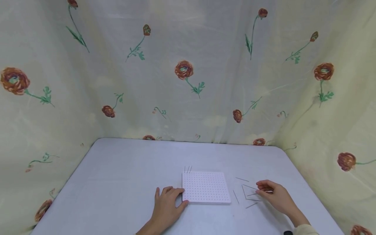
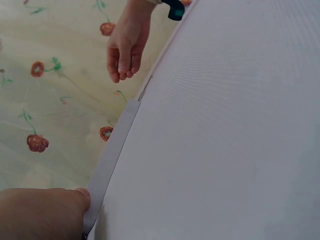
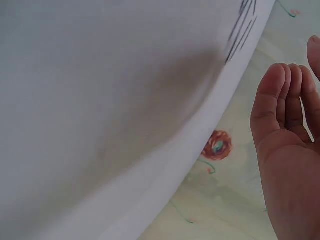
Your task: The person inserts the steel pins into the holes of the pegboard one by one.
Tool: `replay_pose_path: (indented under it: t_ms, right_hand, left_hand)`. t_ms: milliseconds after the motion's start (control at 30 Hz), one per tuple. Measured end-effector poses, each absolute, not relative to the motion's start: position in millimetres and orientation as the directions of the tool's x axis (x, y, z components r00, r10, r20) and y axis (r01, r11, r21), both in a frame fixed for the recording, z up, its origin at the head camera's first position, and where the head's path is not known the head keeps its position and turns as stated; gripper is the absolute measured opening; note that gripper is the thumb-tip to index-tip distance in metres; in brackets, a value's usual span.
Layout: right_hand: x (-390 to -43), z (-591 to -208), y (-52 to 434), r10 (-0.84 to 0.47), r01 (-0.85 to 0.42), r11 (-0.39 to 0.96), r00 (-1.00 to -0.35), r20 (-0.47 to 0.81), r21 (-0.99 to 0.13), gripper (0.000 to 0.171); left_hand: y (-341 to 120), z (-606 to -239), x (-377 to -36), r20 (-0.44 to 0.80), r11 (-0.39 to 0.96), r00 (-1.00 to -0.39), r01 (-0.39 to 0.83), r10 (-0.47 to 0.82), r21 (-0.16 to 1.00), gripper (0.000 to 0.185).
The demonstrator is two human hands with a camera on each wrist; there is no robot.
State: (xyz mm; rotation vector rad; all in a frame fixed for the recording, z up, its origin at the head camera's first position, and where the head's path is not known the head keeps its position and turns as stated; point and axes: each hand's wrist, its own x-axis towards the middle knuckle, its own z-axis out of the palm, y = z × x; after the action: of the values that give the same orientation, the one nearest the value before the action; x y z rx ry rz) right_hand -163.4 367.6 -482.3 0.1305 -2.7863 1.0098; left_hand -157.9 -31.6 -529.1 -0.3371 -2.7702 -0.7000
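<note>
A white pegboard (image 1: pixel 205 187) with rows of small holes lies flat on the table. My left hand (image 1: pixel 168 205) holds its near left corner, a finger at the left side and the thumb (image 2: pixel 80 200) at the front. Three thin dark pins (image 1: pixel 188 169) stand upright at the board's far left corner. To the right of the board, several similar pins (image 1: pixel 236 197) lie loose on the table. Over these hovers my right hand (image 1: pixel 276 197), its fingers loosely bent; in the right wrist view its fingers (image 3: pixel 272 95) and thumb are apart, and nothing shows between them.
The white table (image 1: pixel 117 182) has rounded far corners. A pale curtain (image 1: pixel 188 107) printed with red flowers surrounds its back and sides. A dark band (image 1: pixel 288 232) is on the right wrist beside a light sleeve (image 1: pixel 305 229).
</note>
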Motion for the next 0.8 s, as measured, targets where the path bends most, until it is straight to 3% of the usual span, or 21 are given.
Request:
replay_pose_path:
  t_ms: [167,400,800]
  right_hand:
    - [-158,-486,373,-0.012,-0.111,0.774,-0.987,0.161,-0.624,0.028]
    - [-157,-491,379,0.003,-0.001,0.793,-1.000,0.005,-0.609,0.031]
    - [-153,-497,383,-0.046,-0.006,0.805,-0.998,-0.052,-0.594,0.025]
  left_hand:
    - [-32,-528,-158,0.301,0.851,-0.940,0.287,0.161,0.440,0.043]
    - [-33,-529,-157,0.314,0.849,-0.935,0.296,0.165,0.437,0.042]
    - [-33,-526,-156,0.304,0.850,-0.939,0.290,0.163,0.441,0.042]
